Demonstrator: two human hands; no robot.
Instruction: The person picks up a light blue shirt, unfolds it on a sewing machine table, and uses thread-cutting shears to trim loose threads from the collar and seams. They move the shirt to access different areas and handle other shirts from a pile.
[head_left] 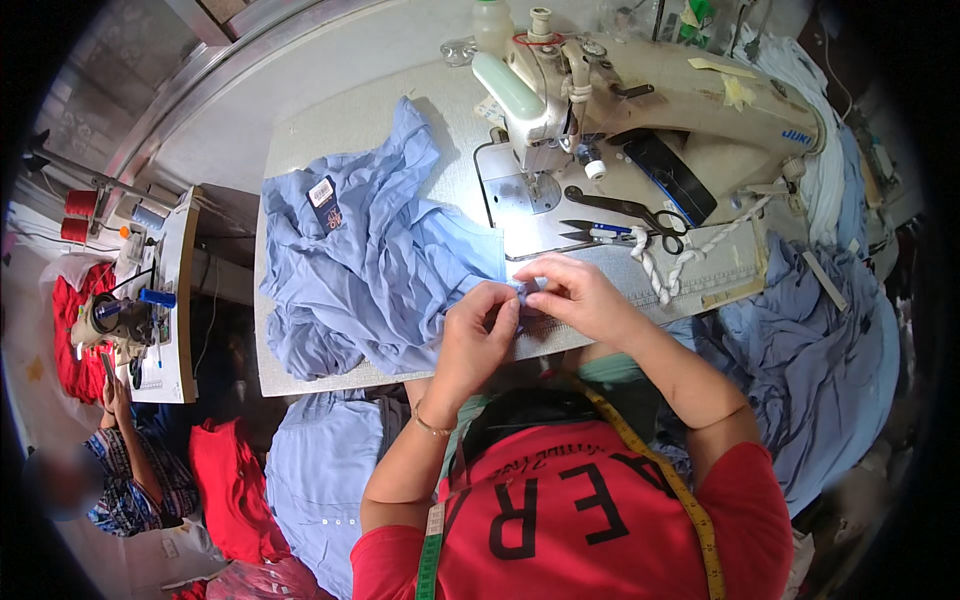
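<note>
Light blue garment [370,250] lies crumpled over the left part of the sewing table, a dark hang tag [325,206] on top of it. At its near right corner, by the table's front edge, my left hand [480,328] pinches the cloth between thumb and fingers. My right hand [575,297] meets it there, thumb and forefinger closed on the same bit of cloth. The fingertips cover what exactly is between them. Beyond my hands stands a sewing machine [680,95], its needle area [540,188] lit and apart from the cloth.
Dark-handled scissors [645,215], thread snips [595,232] and a twisted white cord [655,270] lie right of the needle. More blue garments [800,340] are heaped at the right, others [325,470] below left. Another person's hand [117,395] is at a second machine [110,318].
</note>
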